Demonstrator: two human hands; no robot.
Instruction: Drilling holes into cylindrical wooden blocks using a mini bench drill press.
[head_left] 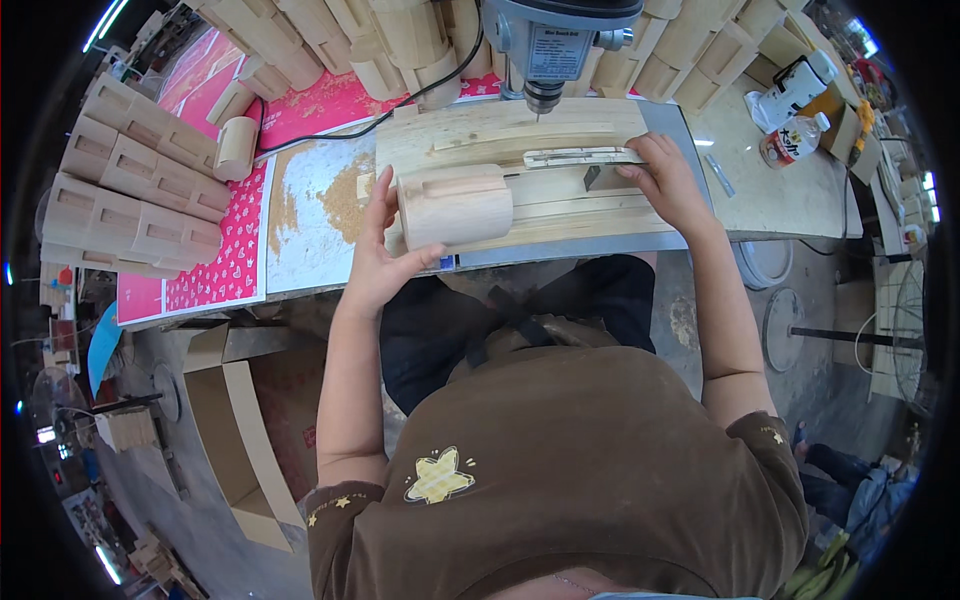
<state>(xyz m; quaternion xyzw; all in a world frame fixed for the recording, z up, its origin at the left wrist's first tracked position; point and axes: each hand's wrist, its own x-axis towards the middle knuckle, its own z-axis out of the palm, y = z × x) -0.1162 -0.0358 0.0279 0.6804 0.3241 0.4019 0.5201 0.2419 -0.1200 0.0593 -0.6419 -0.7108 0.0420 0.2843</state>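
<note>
A pale wooden cylinder [456, 208] with a recess along its upper side lies on a wooden board [590, 222]. My left hand [382, 250] cups its left end, thumb at the near edge and fingers at the far left. Over to the right, my right hand [664, 182] pinches the right end of a long, light slotted strip [582, 157]. A small dark metal plate [592, 178] stands just below that strip. Above the board hangs a bench drill [545, 60], its chuck [541, 96] pointing down with a thin bit.
Recessed wooden cylinders are stacked at the left [140, 205] and along the back. Sawdust [345, 200] lies left of the board, near a black cable [385, 118]. On the right are a bottle [792, 142] and a pen-like object [720, 174]. An open cardboard box [225, 440] stands below.
</note>
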